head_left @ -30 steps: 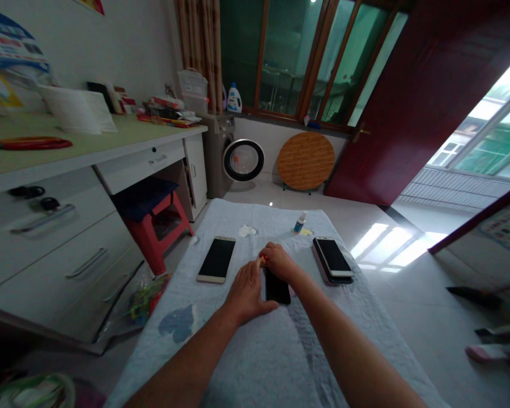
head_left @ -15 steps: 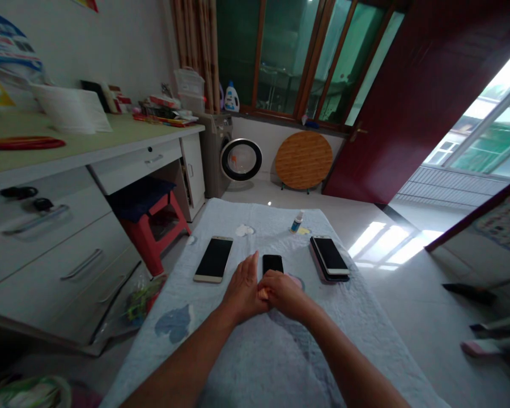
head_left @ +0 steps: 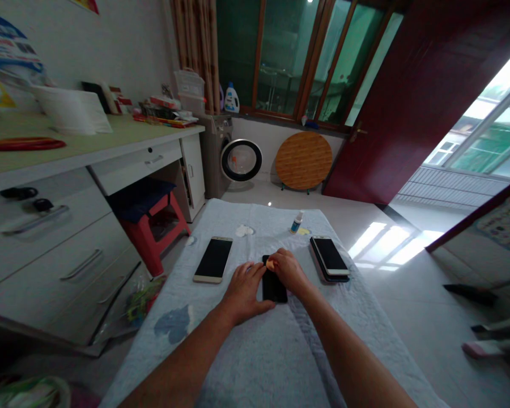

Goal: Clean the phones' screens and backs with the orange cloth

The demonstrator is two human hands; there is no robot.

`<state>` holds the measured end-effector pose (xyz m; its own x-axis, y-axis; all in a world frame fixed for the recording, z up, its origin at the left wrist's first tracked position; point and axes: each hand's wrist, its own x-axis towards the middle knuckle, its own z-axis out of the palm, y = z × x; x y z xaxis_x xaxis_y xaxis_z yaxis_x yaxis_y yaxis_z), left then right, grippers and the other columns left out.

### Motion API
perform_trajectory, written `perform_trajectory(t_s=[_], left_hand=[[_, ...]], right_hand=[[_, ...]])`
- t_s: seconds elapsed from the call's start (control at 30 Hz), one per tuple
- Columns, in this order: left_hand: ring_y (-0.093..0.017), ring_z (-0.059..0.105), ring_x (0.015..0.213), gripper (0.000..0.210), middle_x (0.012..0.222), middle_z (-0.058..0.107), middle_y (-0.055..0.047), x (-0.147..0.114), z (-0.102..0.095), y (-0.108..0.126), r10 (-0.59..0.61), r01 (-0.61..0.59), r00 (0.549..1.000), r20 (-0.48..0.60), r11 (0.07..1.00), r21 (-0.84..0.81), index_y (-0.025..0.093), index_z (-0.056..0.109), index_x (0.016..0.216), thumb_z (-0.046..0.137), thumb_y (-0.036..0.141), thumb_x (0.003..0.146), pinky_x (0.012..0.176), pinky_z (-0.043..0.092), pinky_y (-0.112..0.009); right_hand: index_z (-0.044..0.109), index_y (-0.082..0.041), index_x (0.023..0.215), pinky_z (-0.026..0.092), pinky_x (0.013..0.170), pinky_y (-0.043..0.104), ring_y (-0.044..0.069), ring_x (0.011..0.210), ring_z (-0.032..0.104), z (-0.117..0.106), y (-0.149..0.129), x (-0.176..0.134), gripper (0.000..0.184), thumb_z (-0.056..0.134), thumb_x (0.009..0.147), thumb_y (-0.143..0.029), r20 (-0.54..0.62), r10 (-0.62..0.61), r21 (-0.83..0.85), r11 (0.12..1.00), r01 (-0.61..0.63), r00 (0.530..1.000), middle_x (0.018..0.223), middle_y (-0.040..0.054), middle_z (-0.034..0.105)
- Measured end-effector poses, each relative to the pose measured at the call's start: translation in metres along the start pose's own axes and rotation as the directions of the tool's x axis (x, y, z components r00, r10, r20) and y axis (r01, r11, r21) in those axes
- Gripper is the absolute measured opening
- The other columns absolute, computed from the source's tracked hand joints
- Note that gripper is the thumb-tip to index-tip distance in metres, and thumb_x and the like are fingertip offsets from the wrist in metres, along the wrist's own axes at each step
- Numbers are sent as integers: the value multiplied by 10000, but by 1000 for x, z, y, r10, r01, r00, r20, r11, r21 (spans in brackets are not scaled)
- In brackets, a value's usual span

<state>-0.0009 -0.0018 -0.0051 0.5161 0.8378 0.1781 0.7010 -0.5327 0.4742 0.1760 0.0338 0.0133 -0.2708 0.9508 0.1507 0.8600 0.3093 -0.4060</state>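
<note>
A black smartphone (head_left: pixel 275 288) lies face up on the cloth-covered table in front of me. My left hand (head_left: pixel 245 293) braces it, fingertips at its upper left edge and thumb at its lower end. My right hand (head_left: pixel 288 271) is closed over the phone's upper part, pinching a small orange-yellow cloth (head_left: pixel 270 264) against the screen; most of the cloth is hidden by the fingers. To the left lies a gold-rimmed smartphone (head_left: pixel 213 260). At the right, a white smartphone (head_left: pixel 331 255) rests on a dark one. A small spray bottle (head_left: pixel 297 222) stands behind.
A pale blue patterned tablecloth (head_left: pixel 255 362) covers the table. A white desk (head_left: pixel 148 150) runs along the left, with a red stool (head_left: pixel 155 232) under it. Behind are a washing machine with its door (head_left: pixel 241 160) open and a round wooden board (head_left: pixel 304 160).
My hands were together over the phone's lower part. The right hand has moved up to the phone's top with the cloth, and the left hand has come down along its left side.
</note>
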Motion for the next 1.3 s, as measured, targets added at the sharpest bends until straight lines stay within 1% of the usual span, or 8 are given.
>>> perform_trajectory(t_s=[0.17, 0.33, 0.5, 0.77, 0.9, 1.1, 1.2, 1.3], left_hand=[[-339, 408, 1253, 775, 1324, 482, -122, 0, -3, 2, 22, -23, 999, -43, 999, -24, 212, 492, 1276, 774, 471, 603, 1082, 296, -515], [-338, 412, 1241, 819, 1309, 452, -111, -1, 0, 2, 42, -50, 993, -113, 996, -68, 244, 405, 1300, 779, 416, 592, 1056, 321, -544], [-368, 306, 1333, 1110, 1415, 328, -183, -1, 12, -2, -5, -11, 977, -214, 997, -72, 171, 162, 1415, 787, 441, 539, 1096, 283, -544], [-389, 238, 1378, 1164, 1472, 274, -195, -2, 13, 3, -83, 85, 978, -189, 996, 5, 180, 65, 1441, 749, 493, 553, 1123, 166, -586], [-387, 234, 1383, 1169, 1478, 279, -210, -1, 9, 5, -110, 111, 984, -140, 994, -2, 159, 92, 1441, 743, 527, 543, 1123, 150, -576], [-359, 244, 1383, 991, 1476, 310, -205, -2, 6, 6, -100, 107, 987, -125, 993, 50, 143, 233, 1430, 703, 427, 605, 1128, 136, -551], [-369, 242, 1382, 819, 1501, 315, -150, -3, 4, 7, -76, 79, 996, -49, 994, 81, 203, 390, 1377, 693, 413, 646, 1126, 120, -572], [-376, 244, 1383, 725, 1498, 360, -92, -2, 2, 7, -72, 71, 997, 11, 995, 70, 245, 461, 1338, 671, 493, 691, 1119, 99, -604]], right_hand=[[705, -175, 974, 373, 779, 248, 162, 862, 536, -4, 3, 31, 212, 509, 897, -205, 86, 36, -157, 987, -22, 996, 941, 78, 594], [697, -204, 1037, 372, 844, 262, 178, 952, 522, -10, -7, 44, 220, 528, 898, -232, 213, -83, -224, 966, 131, 973, 1042, 91, 568], [681, -177, 1027, 375, 859, 279, 184, 957, 504, -7, -17, 39, 249, 464, 942, -265, 281, -119, -274, 941, 198, 952, 1027, 104, 556], [679, -146, 1007, 386, 840, 302, 189, 914, 498, -4, -30, 15, 273, 419, 944, -199, 329, -187, -268, 921, 282, 926, 980, 105, 558], [693, -139, 942, 388, 833, 312, 200, 917, 498, -4, -35, -2, 217, 482, 908, -179, 339, -245, -233, 914, 333, 908, 950, 103, 563], [702, -182, 868, 381, 715, 252, 153, 821, 519, -20, -47, -33, 152, 551, 861, -166, 349, -171, -145, 962, 233, 921, 944, 58, 567], [713, -203, 836, 372, 723, 230, 131, 810, 528, -27, -46, -46, 166, 557, 860, -151, 342, -207, -40, 971, 234, 917, 918, 34, 574], [719, -205, 857, 378, 723, 214, 119, 805, 540, -28, -35, -51, 184, 547, 865, -140, 278, -167, 48, 986, 160, 946, 904, 29, 577]])
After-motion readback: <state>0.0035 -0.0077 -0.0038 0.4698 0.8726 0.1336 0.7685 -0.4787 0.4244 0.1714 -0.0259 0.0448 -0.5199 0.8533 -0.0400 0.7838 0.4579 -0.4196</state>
